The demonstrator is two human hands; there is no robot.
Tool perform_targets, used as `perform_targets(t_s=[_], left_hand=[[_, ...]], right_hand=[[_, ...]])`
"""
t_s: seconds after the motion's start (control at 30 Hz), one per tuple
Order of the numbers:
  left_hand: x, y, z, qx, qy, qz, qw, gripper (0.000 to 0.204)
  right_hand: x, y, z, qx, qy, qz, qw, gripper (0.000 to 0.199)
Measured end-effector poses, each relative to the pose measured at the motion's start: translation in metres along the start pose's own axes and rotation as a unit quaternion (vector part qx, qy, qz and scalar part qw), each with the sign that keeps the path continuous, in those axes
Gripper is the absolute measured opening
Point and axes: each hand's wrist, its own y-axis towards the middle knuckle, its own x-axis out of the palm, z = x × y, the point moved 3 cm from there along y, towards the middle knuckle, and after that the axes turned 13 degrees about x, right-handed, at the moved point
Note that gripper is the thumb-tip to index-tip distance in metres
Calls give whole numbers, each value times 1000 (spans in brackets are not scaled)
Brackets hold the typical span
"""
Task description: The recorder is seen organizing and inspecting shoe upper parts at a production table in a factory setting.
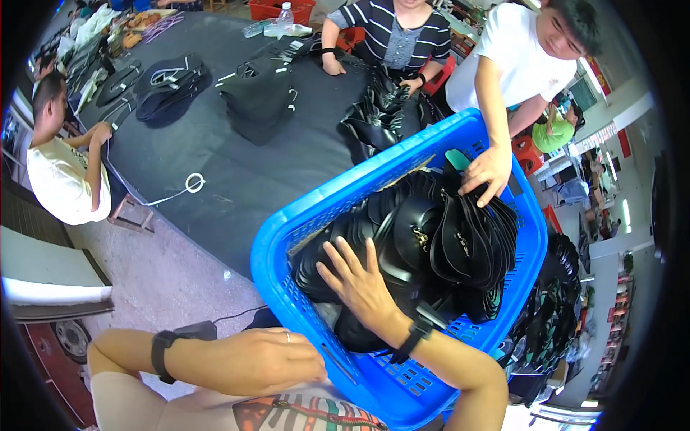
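A large blue plastic basket [287, 215] stands in front of me, tilted in view. Stacks of shiny black leather-like pieces [413, 223] fill it, some with small gold-coloured metal fittings. My right hand [359, 284] lies on the left part of these stacks, fingers spread, a dark watch on its wrist. Just outside the basket's near left rim is my left hand [277, 359], its fingers curled inward; whatever they may hold is hidden. It wears a ring and a black wristband. A co-worker's hand [489, 172] reaches over the far rim and touches the pieces on the right.
A dark-covered table [208, 172] stretches beyond the basket, bearing black bag-like pieces [259, 100] and a roll of white tape [194, 182]. A seated person works at left; two more are across the table. More black pieces [550, 309] are piled right of the basket.
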Motion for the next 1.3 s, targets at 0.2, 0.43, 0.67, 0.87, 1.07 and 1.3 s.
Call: perform_targets(t_s=[0.2, 0.43, 0.67, 0.87, 1.07, 1.3], left_hand=[[8, -20, -9, 32, 59, 147, 987, 26], [7, -31, -11, 24, 78, 220, 972, 23], [8, 3, -30, 65, 262, 223, 937, 24], [-11, 24, -35, -46, 217, 89, 971, 22], [-62, 77, -73, -109, 220, 140, 959, 36], [-82, 108, -78, -96, 224, 206, 948, 70]], right_hand=[[21, 8, 30, 46, 71, 36, 996, 28], [42, 26, 16, 74, -32, 79, 994, 28], [14, 10, 65, 117, 147, 142, 972, 28], [-35, -9, 125, 306, 337, 148, 878, 27], [-41, -11, 178, 315, 584, 173, 728, 21], [-54, -20, 216, 342, 646, 152, 665, 26]])
